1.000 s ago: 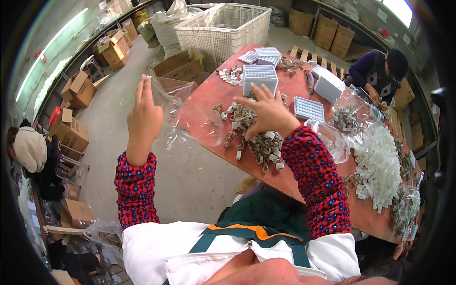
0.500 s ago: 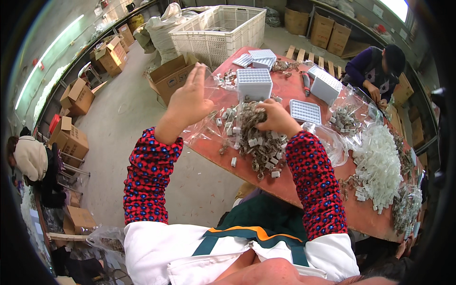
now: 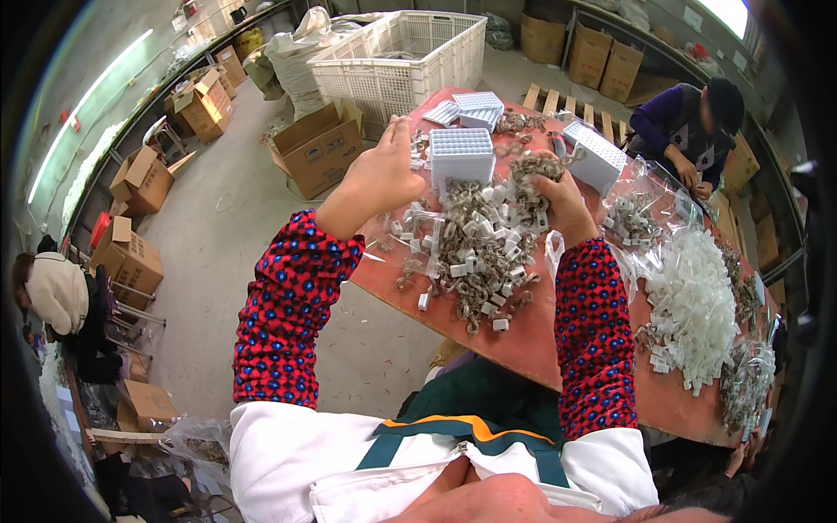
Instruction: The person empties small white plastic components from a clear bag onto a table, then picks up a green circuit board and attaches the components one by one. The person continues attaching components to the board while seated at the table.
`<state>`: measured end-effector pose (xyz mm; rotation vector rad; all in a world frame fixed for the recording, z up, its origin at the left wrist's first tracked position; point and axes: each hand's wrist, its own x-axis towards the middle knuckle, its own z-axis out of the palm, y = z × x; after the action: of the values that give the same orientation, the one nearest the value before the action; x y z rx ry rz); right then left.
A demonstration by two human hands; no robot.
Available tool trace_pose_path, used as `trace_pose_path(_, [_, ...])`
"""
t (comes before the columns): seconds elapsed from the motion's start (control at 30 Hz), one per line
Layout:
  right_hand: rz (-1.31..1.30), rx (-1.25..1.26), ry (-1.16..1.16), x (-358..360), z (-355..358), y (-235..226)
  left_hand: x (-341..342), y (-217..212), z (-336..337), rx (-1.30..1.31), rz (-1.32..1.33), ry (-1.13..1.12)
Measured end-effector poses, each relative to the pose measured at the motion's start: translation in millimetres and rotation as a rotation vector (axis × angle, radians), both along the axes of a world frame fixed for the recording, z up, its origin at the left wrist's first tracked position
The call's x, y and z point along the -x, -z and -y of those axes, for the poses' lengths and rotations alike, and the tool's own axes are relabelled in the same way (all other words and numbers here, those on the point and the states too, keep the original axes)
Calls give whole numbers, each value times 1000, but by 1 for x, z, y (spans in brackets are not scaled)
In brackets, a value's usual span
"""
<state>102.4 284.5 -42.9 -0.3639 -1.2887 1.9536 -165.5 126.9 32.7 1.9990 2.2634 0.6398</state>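
My right hand [image 3: 565, 202] is closed round a bunch of grey-brown curled cords [image 3: 534, 179], lifted at the right side of a heap. The heap [image 3: 475, 253] mixes such cords with small white plastic blocks on the red tabletop. Stretched out with fingers straight and palm facing inward, my left hand [image 3: 379, 181] is open and holds nothing visible. It hovers left of a stack of white trays [image 3: 462, 157] with rows of round cells. The single tray that lay to the right is now mostly hidden behind my right hand and the bunch.
White plastic pieces [image 3: 693, 309] form a big pile on the table's right, near clear plastic bags. A deep white tray block [image 3: 595, 157] stands at the far right. Beyond are a cardboard box [image 3: 318, 150], a large white crate [image 3: 397, 61] and a person [image 3: 689, 131] working.
My right hand has moved right, carrying a bunch of cords off the heap's top. My left hand has shifted right, closer to the tray stack. The heap has spread out to the right.
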Motion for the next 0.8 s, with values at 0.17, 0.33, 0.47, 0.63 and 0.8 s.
trace_pose_path(0.17, [6, -194, -375, 27, 23, -21, -2, -6, -3, -6, 53, 123])
trace_pose_path(0.33, [277, -41, -476, 105, 50, -10, -3, -10, 15, -5, 137, 292])
trace_pose_path(0.47, [200, 222, -498, 135, 61, 0, -11, -1, 31, -1, 326, 388])
trace_pose_path(0.63, [26, 424, -366, 145, 55, 9, -32, 19, 50, -65, 421, 368])
trace_pose_path(0.8, [94, 486, -389, 156, 29, 7, -28, 21, 72, -117, 118, 289])
